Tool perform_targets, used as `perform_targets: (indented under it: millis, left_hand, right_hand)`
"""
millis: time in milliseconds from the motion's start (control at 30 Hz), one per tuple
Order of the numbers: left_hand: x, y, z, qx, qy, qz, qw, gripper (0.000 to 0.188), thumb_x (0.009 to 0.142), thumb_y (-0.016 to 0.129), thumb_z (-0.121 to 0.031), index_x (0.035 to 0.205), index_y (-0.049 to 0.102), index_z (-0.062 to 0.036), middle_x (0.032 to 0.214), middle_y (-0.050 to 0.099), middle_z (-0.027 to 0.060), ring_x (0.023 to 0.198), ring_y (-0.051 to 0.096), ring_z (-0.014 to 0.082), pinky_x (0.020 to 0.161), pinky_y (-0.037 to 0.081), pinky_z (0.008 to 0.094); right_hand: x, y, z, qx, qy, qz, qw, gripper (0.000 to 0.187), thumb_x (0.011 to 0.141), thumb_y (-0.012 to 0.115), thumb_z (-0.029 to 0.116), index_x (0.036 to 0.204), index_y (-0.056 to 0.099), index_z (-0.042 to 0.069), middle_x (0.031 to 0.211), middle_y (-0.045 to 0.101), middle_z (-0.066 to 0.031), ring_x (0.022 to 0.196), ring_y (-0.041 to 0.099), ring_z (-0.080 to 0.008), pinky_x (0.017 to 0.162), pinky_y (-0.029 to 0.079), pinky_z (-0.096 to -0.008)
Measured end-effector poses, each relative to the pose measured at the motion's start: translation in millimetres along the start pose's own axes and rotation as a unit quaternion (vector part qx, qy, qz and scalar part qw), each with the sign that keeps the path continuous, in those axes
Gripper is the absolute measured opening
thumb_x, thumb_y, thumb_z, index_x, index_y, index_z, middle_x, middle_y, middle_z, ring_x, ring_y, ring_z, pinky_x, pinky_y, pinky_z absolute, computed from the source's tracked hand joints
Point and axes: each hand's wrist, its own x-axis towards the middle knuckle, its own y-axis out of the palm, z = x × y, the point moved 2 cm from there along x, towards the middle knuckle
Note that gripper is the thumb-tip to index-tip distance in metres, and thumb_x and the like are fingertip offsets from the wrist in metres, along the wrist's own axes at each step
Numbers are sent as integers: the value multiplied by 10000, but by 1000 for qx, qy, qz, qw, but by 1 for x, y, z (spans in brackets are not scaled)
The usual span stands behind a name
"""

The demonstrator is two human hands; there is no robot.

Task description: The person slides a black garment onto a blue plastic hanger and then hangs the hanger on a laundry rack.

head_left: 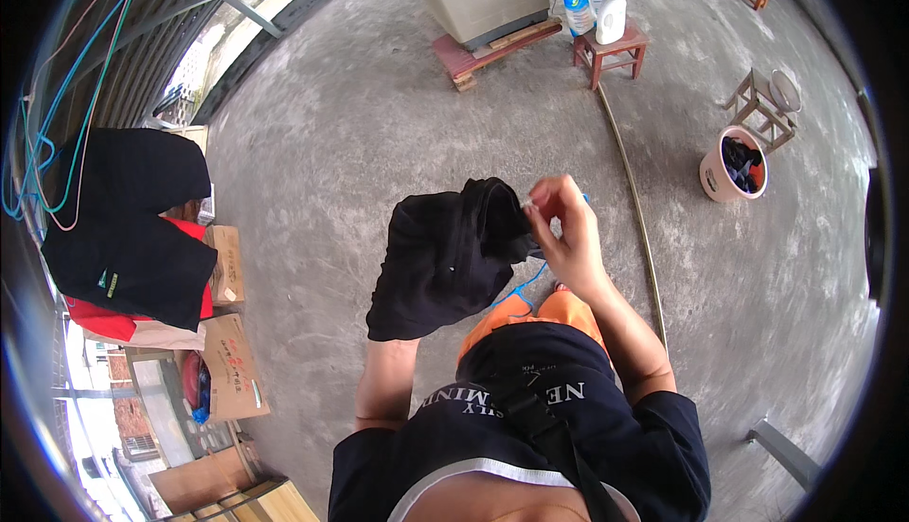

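Shorts, black, hang at far left. A bunched black garment, raised before the dark T-shirt, hides the left hand and its grip; the right hand curls at its opening, whether pinching I cannot tell. Farther right, a pink bucket holds dark clothes.

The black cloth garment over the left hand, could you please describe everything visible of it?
The black cloth garment looks soft, bunched in folds, with a pale speck and an opening at right. It is raised above the grey concrete floor, covering the left hand down to the bare forearm. The bare right hand is beside the opening; contact is unclear.
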Motion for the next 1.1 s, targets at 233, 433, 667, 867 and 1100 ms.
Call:
perform_targets:
  millis: [233,433,667,867,1100]
  left_hand:
    - [-18,15,8,-260,-218,43,940,369,796,625,-99,1135,496,-33,1126,549,76,1062,526,202,941,377,305]
    - [-8,0,-4,-117,-155,13,981,462,795,595,-57,1240,472,-43,1146,570,44,1072,524,194,955,352,325]
    - [-3,-13,-15,-190,-191,-26,963,437,737,610,-50,1169,540,-62,1083,586,62,989,540,239,869,378,364]
    - [-7,-18,-13,7,-133,-11,991,447,722,661,-94,1153,545,-69,1053,586,77,965,545,274,844,394,363]
    - [-27,-17,-3,128,-140,-22,982,564,802,687,-259,1257,451,-23,1229,520,114,1103,516,231,948,391,303]
  right_hand:
    - [-17,18,66,-150,-250,85,953,254,712,716,49,945,616,56,808,608,-39,679,602,-194,584,500,-297]
    - [-22,26,63,-158,-216,89,959,231,721,714,21,939,643,46,814,629,-49,654,626,-188,544,510,-278]
    - [-20,33,59,-155,-253,111,949,291,687,679,-17,949,574,50,766,553,-41,641,613,-204,529,495,-301]
    - [-18,26,51,-5,-102,110,989,146,728,628,-65,841,587,18,802,621,-69,719,652,-181,597,516,-266]
    - [-16,16,43,37,-30,111,993,88,792,619,-47,847,582,11,842,633,-89,770,650,-175,654,524,-284]
